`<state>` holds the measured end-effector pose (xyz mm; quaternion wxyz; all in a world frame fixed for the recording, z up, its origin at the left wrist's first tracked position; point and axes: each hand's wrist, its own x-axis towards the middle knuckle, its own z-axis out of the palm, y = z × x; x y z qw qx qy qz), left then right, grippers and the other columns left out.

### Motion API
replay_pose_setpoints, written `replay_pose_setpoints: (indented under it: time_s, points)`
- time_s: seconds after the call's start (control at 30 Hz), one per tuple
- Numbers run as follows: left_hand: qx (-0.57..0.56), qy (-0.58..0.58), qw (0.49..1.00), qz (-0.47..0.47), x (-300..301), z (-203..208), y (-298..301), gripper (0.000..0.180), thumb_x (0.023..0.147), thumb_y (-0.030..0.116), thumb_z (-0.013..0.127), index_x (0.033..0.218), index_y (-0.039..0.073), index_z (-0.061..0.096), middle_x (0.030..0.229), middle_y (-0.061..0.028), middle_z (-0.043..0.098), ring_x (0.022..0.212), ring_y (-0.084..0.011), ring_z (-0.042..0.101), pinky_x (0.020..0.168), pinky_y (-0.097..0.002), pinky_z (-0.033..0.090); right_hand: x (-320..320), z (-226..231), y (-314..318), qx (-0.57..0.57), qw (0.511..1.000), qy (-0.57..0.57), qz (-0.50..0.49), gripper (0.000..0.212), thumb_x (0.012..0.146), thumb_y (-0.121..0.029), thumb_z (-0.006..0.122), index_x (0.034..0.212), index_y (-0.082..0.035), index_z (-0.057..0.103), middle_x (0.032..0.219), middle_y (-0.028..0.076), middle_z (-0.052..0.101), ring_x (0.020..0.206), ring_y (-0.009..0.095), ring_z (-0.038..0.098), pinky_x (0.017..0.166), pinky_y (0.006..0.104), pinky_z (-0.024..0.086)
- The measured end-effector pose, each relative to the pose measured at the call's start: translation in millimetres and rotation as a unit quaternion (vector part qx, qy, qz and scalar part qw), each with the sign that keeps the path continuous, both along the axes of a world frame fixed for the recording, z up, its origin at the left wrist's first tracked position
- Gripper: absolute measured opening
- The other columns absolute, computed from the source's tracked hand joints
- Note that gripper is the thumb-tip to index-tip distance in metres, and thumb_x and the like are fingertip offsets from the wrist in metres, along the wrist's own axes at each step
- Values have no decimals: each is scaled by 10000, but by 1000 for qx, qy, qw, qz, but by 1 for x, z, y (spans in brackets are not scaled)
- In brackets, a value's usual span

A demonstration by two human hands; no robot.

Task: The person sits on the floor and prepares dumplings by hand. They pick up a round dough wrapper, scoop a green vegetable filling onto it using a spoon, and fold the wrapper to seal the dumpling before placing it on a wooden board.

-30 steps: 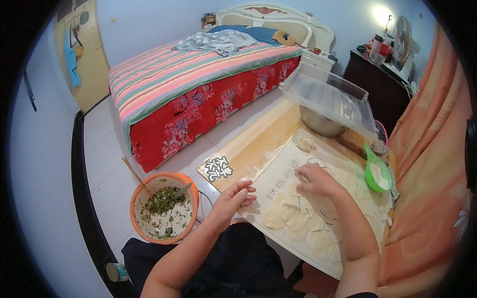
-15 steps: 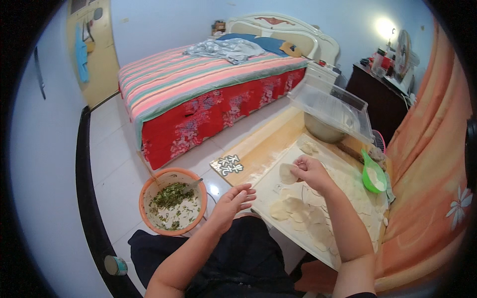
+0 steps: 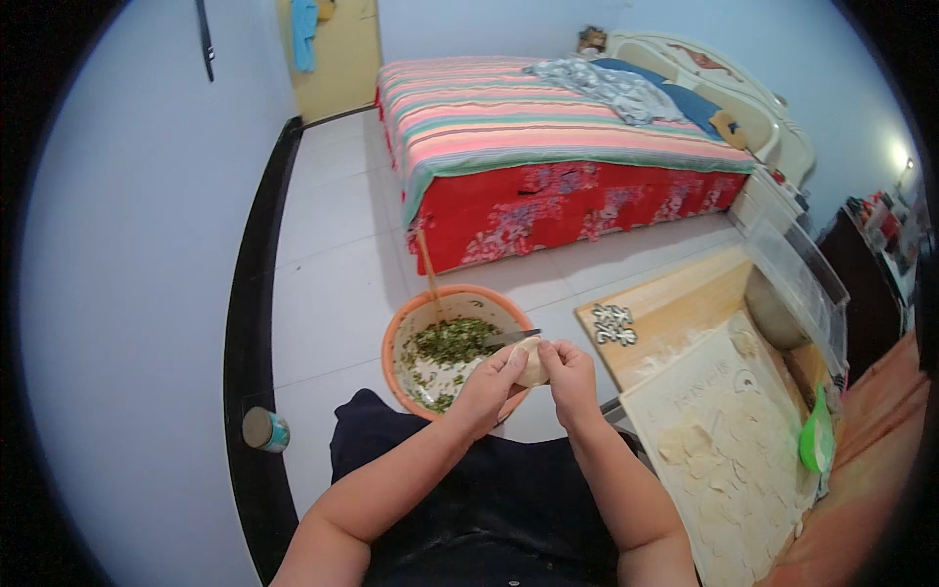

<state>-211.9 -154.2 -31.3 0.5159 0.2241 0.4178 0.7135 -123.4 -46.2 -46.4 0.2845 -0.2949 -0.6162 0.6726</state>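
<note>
A round, pale dumpling wrapper (image 3: 531, 364) is stretched between my two hands, just beyond my lap. My left hand (image 3: 492, 389) pinches its left edge, and my right hand (image 3: 569, 380) grips the right edge. Close behind the hands sits an orange-rimmed bowl (image 3: 393, 367) of chopped green filling (image 3: 452, 342). A metal utensil handle (image 3: 512, 337) and a pair of chopsticks (image 3: 428, 266) lean out of that bowl. To the right, a white mat (image 3: 653, 403) carries many more wrappers (image 3: 726, 479), some overlapping in a pile.
The mat lies on a wooden board (image 3: 675, 293) with a metal trivet-like piece (image 3: 614, 325) at its corner. Beyond are a steel basin (image 3: 773, 308), a clear plastic lid (image 3: 802, 269) and a green scoop (image 3: 816, 435). A jar (image 3: 265, 429) stands left; a bed (image 3: 587, 205) is behind.
My right hand has carried the wrapper left from over the mat, and my left hand has closed on its other edge. The view has turned left.
</note>
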Motion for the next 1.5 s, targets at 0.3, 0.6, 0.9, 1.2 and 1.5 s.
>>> replay_pose_setpoints:
  time_s: [0.3,0.6,0.9,1.2,1.5]
  points:
    - [-15,-161,970,179,-109,-41,-27,382,1011,252,297,1241,-8,457,1200,-129,557,1090,-215,563,904,-337,489,-47,-43,34,420,887,-191,-4,323,871,-216,601,1133,-32,556,1011,122,609,859,245,607,755,375,502]
    - [31,-180,965,190,-146,-29,-46,384,1010,230,277,1271,-12,421,1194,-143,558,1094,-221,557,916,-343,481,-74,-76,61,531,695,-475,92,178,782,-57,582,958,-75,577,978,130,571,909,307,593,737,420,511]
    - [19,-171,966,192,-142,-28,-48,416,1015,231,255,1285,-58,386,1188,-176,544,1078,-242,560,924,-347,493,-88,-73,35,477,805,-254,246,189,804,-128,625,969,-47,669,842,153,647,801,315,624,725,395,500]
    - [26,-160,970,181,-142,-31,-52,375,1008,225,298,1274,-14,412,1154,-141,566,1044,-211,578,888,-336,504,-82,-44,22,458,840,-230,181,167,829,-192,640,916,-60,692,789,139,649,746,323,619,659,393,490]
    - [7,-168,968,186,-138,-23,-50,359,1006,227,318,1275,13,422,1157,-131,568,1048,-203,577,860,-329,511,-76,-52,28,459,863,-200,67,167,879,-162,580,888,-27,678,745,141,624,682,312,604,620,380,484]
